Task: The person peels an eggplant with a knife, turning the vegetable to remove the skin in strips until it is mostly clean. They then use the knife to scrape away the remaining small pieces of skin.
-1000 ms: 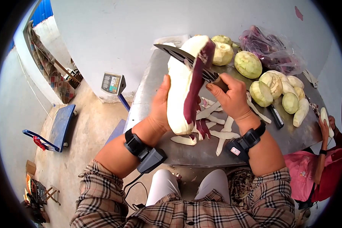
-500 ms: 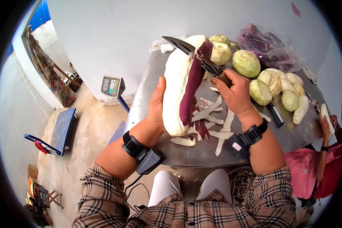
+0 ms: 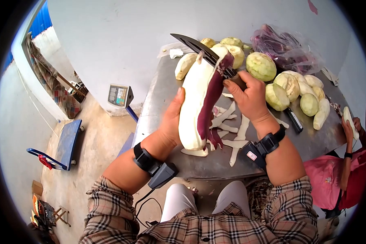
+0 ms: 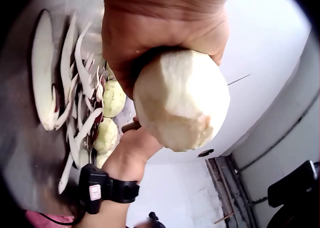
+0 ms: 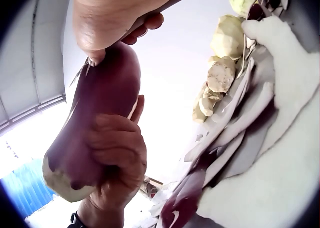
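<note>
A large, mostly peeled eggplant (image 3: 193, 110) is held up over the table in my left hand (image 3: 171, 120), the thumb along its pale side. Purple skin remains as a strip down its right side in the head view; the right wrist view shows this purple side (image 5: 112, 88) with fingers wrapped round it. My right hand (image 3: 251, 97) grips the handle of a dark-bladed knife (image 3: 197, 46). Its blade lies across the eggplant's far end, at the purple strip, tip pointing up and left. The left wrist view shows the eggplant's pale, rounded near end (image 4: 182, 100).
Peel strips (image 3: 242, 130) lie on the metal table (image 3: 158, 85). Peeled eggplants (image 3: 276, 97) stand right and behind, near a plastic bag of purple eggplants (image 3: 286, 49). A black-handled tool (image 3: 295, 120) lies among them. Another person (image 3: 333, 175) works at the right edge.
The knife and right hand have shifted slightly up toward the eggplant's far end. The eggplant has moved a little, uncovering a pale peeled piece behind it. Both hands keep their hold.
</note>
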Action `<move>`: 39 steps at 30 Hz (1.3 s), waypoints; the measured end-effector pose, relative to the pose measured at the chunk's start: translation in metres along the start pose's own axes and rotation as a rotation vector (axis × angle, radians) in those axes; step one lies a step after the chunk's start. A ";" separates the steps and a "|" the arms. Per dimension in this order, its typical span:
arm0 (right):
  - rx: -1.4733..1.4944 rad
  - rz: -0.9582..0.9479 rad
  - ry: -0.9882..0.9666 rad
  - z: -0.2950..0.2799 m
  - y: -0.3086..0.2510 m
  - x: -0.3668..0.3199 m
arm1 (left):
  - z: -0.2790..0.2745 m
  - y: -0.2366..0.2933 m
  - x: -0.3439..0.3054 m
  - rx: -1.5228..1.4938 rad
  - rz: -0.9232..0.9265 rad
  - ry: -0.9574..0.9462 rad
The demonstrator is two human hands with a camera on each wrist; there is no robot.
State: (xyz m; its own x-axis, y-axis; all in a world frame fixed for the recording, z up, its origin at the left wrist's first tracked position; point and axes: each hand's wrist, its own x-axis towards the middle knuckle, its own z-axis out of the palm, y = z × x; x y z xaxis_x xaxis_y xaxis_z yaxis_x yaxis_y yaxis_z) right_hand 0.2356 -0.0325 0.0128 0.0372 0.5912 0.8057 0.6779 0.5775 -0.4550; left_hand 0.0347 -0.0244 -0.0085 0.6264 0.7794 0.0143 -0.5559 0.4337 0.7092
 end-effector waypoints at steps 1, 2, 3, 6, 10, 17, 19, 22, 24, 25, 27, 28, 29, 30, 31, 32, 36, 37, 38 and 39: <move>0.030 0.031 -0.004 -0.001 0.000 0.000 | 0.000 -0.001 0.001 -0.022 0.005 -0.026; 0.018 0.018 -0.003 -0.001 0.001 0.000 | -0.002 -0.002 0.002 -0.044 0.008 -0.054; 0.006 0.005 0.000 -0.001 0.002 0.000 | -0.004 -0.004 0.004 -0.064 0.011 -0.082; -0.022 0.012 -0.012 -0.002 0.006 0.000 | -0.016 -0.006 0.008 -0.019 0.037 -0.132; 0.032 0.113 -0.065 -0.007 0.010 0.001 | -0.019 0.000 0.006 -0.107 0.001 -0.089; -0.054 0.069 -0.013 -0.007 0.022 0.002 | -0.023 0.003 0.007 -0.121 -0.021 -0.088; -0.038 0.093 -0.014 -0.008 0.022 0.003 | -0.025 0.003 0.008 -0.138 -0.007 -0.103; -0.040 0.093 -0.022 -0.009 0.023 0.004 | -0.028 0.003 0.009 -0.106 0.023 -0.130; -0.020 0.103 -0.034 -0.009 0.026 0.004 | -0.029 0.005 0.009 -0.160 -0.002 -0.149; -0.010 0.110 -0.039 -0.009 0.029 0.004 | -0.030 0.006 0.009 -0.186 -0.016 -0.157; 0.060 0.232 -0.049 -0.010 0.039 0.006 | -0.033 0.013 0.006 -0.253 -0.033 -0.193; 0.096 0.293 -0.054 -0.011 0.042 0.007 | -0.032 0.015 0.004 -0.287 -0.042 -0.211; 0.109 0.322 -0.055 -0.012 0.043 0.007 | -0.029 0.016 0.002 -0.268 0.006 -0.173; 0.123 0.351 -0.056 -0.015 0.040 0.008 | -0.022 0.019 -0.002 -0.250 0.054 -0.134; 0.136 0.378 -0.059 -0.016 0.037 0.010 | -0.018 0.021 -0.004 -0.233 0.104 -0.097; 0.149 0.381 -0.058 -0.014 0.038 0.009 | -0.024 0.021 -0.001 -0.182 0.106 -0.158; 0.045 0.354 -0.066 -0.011 0.038 0.008 | -0.041 0.023 0.007 -0.171 0.082 -0.245; 0.021 0.347 -0.074 -0.011 0.039 0.007 | -0.040 0.024 0.007 -0.217 0.066 -0.229; -0.003 0.341 -0.081 -0.010 0.040 0.007 | -0.041 0.023 0.007 -0.234 0.064 -0.241; 0.014 0.331 -0.074 -0.009 0.040 0.006 | -0.042 0.023 0.008 -0.252 0.063 -0.253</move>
State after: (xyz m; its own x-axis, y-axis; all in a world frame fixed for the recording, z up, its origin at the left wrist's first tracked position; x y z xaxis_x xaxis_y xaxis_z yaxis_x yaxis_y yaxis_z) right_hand 0.2697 -0.0110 0.0032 0.1997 0.7868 0.5840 0.6279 0.3548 -0.6927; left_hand 0.0039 0.0105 -0.0214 0.6845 0.6852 0.2489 -0.6953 0.5108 0.5057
